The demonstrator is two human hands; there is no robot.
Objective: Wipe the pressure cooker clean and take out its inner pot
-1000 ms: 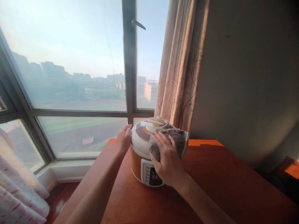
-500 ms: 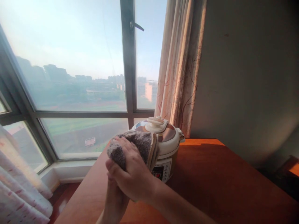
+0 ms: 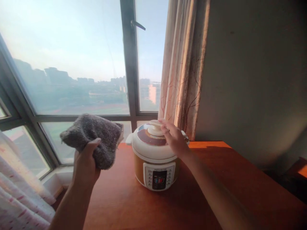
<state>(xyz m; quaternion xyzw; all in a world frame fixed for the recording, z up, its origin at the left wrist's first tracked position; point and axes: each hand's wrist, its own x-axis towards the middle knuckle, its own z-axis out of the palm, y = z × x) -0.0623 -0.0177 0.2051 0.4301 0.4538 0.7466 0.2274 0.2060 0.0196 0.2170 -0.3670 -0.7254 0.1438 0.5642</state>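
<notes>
While you stood at the table (image 3: 240, 179) by the window (image 3: 72, 64) and curtain (image 3: 182, 64), the cooker (image 3: 155, 156) sat upright near the table's far edge, panel facing you. Your L hand (image 3: 85, 163) was closed around the cloth (image 3: 96, 139), held up in the air left of the cooker, not touching it. Your R hand (image 3: 174, 137) lay on the lid (image 3: 151, 142), fingers loosely curled just beside the knob (image 3: 154, 127), gripping nothing. Looked like mid-wipe w/ the rag switched over; bracing the lid comes before more rubbing, I'd judge.
</notes>
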